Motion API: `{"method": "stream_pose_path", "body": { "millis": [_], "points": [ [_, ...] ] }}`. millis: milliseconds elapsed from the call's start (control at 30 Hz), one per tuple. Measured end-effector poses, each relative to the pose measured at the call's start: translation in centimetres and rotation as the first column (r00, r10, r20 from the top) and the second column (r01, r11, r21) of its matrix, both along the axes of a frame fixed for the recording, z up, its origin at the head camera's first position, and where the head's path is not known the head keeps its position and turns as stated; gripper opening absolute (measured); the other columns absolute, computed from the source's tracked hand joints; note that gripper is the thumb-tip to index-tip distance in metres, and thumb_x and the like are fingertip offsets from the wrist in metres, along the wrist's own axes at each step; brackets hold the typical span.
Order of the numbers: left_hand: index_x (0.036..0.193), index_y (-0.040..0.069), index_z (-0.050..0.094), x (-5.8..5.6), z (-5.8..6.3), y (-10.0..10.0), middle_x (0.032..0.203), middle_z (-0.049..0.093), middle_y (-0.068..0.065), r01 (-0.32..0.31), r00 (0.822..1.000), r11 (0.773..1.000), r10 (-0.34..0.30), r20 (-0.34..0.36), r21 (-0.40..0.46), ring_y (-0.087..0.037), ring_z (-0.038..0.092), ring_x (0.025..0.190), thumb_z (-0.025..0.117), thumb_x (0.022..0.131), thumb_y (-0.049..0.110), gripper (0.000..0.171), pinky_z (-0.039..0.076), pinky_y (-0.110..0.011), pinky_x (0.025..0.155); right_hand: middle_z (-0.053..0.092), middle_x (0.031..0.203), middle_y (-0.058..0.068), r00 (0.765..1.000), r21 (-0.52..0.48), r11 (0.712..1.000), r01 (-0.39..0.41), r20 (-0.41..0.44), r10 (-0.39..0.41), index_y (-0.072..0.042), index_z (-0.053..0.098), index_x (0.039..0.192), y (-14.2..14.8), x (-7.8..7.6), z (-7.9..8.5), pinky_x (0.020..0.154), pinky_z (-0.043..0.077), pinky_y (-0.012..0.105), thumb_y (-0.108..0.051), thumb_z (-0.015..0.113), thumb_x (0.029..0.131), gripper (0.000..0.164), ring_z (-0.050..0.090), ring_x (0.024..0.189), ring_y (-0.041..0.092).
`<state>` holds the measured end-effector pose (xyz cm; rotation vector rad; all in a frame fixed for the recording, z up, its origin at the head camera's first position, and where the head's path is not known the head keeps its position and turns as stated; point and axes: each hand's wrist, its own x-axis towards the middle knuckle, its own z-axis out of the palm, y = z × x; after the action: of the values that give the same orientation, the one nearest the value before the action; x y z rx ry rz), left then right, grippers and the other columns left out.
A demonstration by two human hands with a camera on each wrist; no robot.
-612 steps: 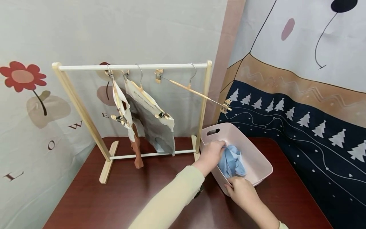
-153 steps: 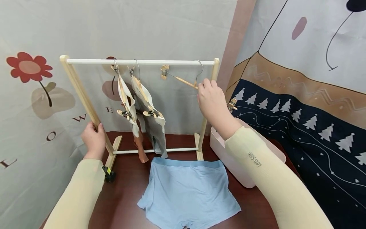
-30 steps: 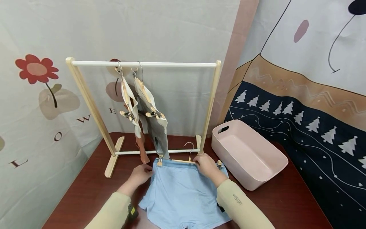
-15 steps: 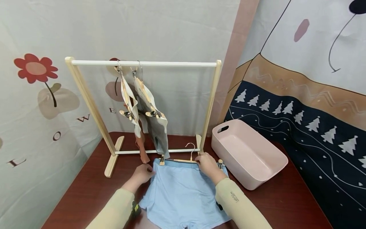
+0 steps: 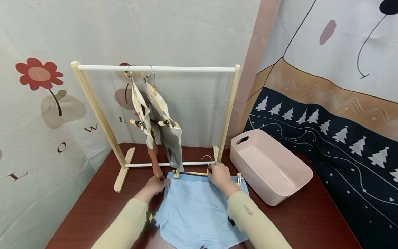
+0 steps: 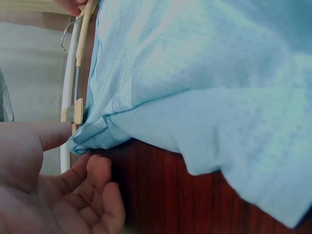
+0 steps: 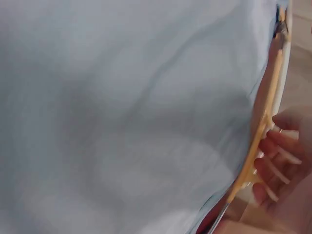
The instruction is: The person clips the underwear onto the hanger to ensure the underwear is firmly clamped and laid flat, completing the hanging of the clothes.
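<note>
Light blue shorts [image 5: 199, 211] lie flat on the table, waistband toward the rack. Along that waistband lies a wooden clip hanger [image 5: 199, 173], its hook pointing away from me. Its left clip [image 6: 78, 111] is close beside the cloth edge; the right clip [image 5: 238, 179] overlaps the waistband in the head view. My left hand [image 5: 155, 185] pinches the left waistband corner between thumb and fingers. My right hand [image 5: 221, 178] holds the hanger's bar [image 7: 258, 141] beside the hook, thumb and fingertips right at the wood.
A rack [image 5: 186, 69] with a white rail stands behind, bearing a white and brown garment [image 5: 150, 152] and a grey and white one [image 5: 171, 141] on clip hangers. At right is a pink bin [image 5: 267, 162]. The dark red table [image 5: 84, 214] lies beneath everything.
Over the last second my right hand has slid left along the bar to the hook. Much earlier, the shorts were crumpled in the bin; about five seconds ago the hanger hung on the rail.
</note>
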<state>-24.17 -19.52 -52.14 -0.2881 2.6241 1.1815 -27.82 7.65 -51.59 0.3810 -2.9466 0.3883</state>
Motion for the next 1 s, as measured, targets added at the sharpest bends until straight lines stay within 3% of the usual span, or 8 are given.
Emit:
{"method": "stream_pose_path", "body": {
  "millis": [100, 233, 400, 500, 633, 767, 1000],
  "points": [
    [0.090, 0.003, 0.054, -0.3, -0.1, 0.1, 0.064, 0.046, -0.005, -0.011, 1.000, 1.000, 0.012, 0.013, -0.020, -0.019, 0.048, 0.059, 0.054, 0.094, 0.031, 0.029, 0.040, -0.030, 0.054, 0.061, 0.085, 0.005, 0.997, 0.026, 0.998, 0.055, 0.049, -0.057, -0.014, 0.065, 0.076, -1.1, -0.2, 0.5, 0.066, 0.046, 0.041, -0.024, 0.069, 0.085, 0.014, 0.059, 0.083, 0.026],
    [0.077, 0.007, 0.048, -0.4, -0.1, 0.4, 0.059, 0.038, -0.002, 0.051, 0.998, 0.993, -0.053, -0.017, -0.107, -0.017, 0.040, 0.055, 0.054, 0.094, 0.027, 0.027, 0.033, -0.028, 0.053, 0.062, 0.076, 0.003, 0.986, 0.023, 0.995, 0.101, 0.130, -0.103, -0.014, 0.060, 0.065, -1.9, -0.4, 0.9, 0.067, 0.045, 0.041, -0.022, 0.070, 0.083, 0.022, 0.060, 0.077, 0.024],
    [0.081, 0.005, 0.048, -0.1, 0.4, 0.5, 0.061, 0.038, -0.004, 0.114, 0.992, 0.968, -0.124, -0.030, -0.225, -0.018, 0.042, 0.059, 0.054, 0.094, 0.020, 0.021, 0.033, -0.028, 0.056, 0.053, 0.059, -0.003, 0.958, -0.133, 0.977, 0.165, 0.259, -0.127, -0.016, 0.055, 0.061, -2.1, -1.1, 0.4, 0.081, 0.043, 0.046, -0.022, 0.066, 0.088, 0.030, 0.054, 0.066, 0.017],
    [0.081, 0.005, 0.048, -0.1, 0.2, 0.5, 0.060, 0.036, -0.003, 0.124, 0.991, 0.957, -0.133, -0.019, -0.261, -0.018, 0.041, 0.057, 0.054, 0.094, 0.019, 0.021, 0.032, -0.028, 0.056, 0.053, 0.059, -0.003, 0.943, -0.207, 0.956, 0.209, 0.301, -0.141, -0.015, 0.056, 0.064, -2.2, -1.3, 0.2, 0.088, 0.039, 0.048, -0.022, 0.063, 0.090, 0.028, 0.053, 0.067, 0.016],
    [0.079, 0.005, 0.049, -0.2, -0.1, 0.4, 0.057, 0.033, -0.001, 0.125, 0.991, 0.945, -0.136, -0.015, -0.302, -0.016, 0.039, 0.053, 0.055, 0.093, 0.020, 0.022, 0.031, -0.026, 0.054, 0.065, 0.078, -0.002, 0.951, -0.273, 0.934, 0.228, 0.267, -0.155, -0.014, 0.066, 0.081, -2.6, -1.5, 0.2, 0.088, 0.038, 0.047, -0.019, 0.064, 0.089, 0.010, 0.061, 0.083, 0.020],
    [0.083, 0.003, 0.052, -0.2, 0.0, 0.4, 0.057, 0.034, -0.001, 0.119, 0.991, 0.944, -0.131, -0.018, -0.308, -0.017, 0.041, 0.053, 0.057, 0.092, 0.021, 0.021, 0.032, -0.026, 0.053, 0.068, 0.089, 0.001, 0.962, -0.313, 0.926, 0.211, 0.236, -0.139, -0.013, 0.068, 0.090, -3.0, -1.8, -0.1, 0.092, 0.037, 0.048, -0.018, 0.064, 0.089, 0.006, 0.063, 0.092, 0.024],
    [0.076, 0.006, 0.050, -0.3, 0.0, 0.4, 0.062, 0.038, -0.002, 0.092, 0.996, 0.978, -0.092, 0.008, -0.189, -0.018, 0.043, 0.059, 0.059, 0.090, 0.031, 0.031, 0.033, -0.029, 0.056, 0.068, 0.093, 0.004, 0.966, -0.183, 0.961, 0.207, 0.193, -0.172, -0.014, 0.069, 0.092, -3.2, -2.0, -0.6, 0.089, 0.041, 0.049, -0.021, 0.064, 0.089, 0.009, 0.063, 0.094, 0.028]
  ]
}}
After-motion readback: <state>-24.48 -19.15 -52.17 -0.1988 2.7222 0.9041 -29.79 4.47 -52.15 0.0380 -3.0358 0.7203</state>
